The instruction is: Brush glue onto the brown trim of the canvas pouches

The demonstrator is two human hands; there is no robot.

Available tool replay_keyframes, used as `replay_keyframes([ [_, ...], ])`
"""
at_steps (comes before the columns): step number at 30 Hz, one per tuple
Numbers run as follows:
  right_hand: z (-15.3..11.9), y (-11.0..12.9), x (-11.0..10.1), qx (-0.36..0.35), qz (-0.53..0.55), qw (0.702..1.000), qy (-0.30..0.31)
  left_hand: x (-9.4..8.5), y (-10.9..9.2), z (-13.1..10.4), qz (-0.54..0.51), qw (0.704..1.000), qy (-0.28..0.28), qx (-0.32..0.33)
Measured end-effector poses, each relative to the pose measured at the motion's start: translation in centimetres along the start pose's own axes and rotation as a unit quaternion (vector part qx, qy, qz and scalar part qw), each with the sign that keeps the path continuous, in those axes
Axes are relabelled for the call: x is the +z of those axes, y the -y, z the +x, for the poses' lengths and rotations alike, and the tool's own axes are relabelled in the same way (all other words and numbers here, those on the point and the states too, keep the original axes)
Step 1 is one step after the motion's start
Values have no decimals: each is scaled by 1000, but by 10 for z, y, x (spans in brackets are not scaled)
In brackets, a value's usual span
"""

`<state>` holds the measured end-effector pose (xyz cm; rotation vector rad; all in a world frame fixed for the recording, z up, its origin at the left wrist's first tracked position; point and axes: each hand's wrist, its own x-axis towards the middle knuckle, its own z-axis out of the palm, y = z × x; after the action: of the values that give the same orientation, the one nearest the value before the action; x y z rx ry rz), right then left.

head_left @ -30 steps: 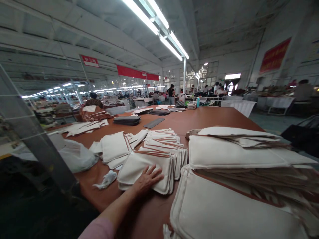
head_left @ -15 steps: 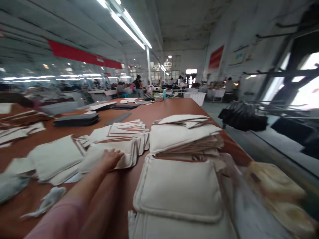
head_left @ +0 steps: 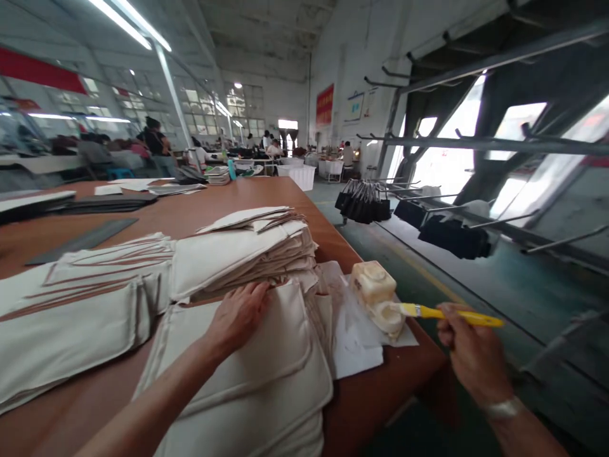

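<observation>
Brown covers the desk [head_left: 247,197], which carries stacked cream, padded, rectangular fabric-like panels [head_left: 280,355]; a yellowed, squarish plastic container [head_left: 375,280] stands near the desk's right edge. The left hand [head_left: 240,314] lies palm-down on one panel, fingers extended, gripping nothing visible; the right hand [head_left: 476,352] is curled around a yellow-handled brush [head_left: 431,312], bristles at the container. Overloaded bristles could drip, staining panels.

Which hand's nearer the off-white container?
Right. The right hand is right of the container, holding a yellow brush toward it; the left hand is farther away, left of it, on pale panels.
</observation>
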<state>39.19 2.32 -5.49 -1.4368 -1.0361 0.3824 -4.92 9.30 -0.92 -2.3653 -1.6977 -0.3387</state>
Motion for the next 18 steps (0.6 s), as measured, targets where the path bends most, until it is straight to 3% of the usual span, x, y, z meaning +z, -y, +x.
replay_keyframes([
  [3,16,-21,-3,-32,-109,992,56,10,-10,24,29,998,32,-36],
  [7,31,-44,11,-62,-148,979,123,7,-15,36,15,998,46,-31],
  [13,45,-69,39,-81,-178,964,182,-8,-22,35,-40,995,82,-31],
  [18,47,-61,29,-107,-179,957,202,-20,-25,26,-105,985,133,-30],
])
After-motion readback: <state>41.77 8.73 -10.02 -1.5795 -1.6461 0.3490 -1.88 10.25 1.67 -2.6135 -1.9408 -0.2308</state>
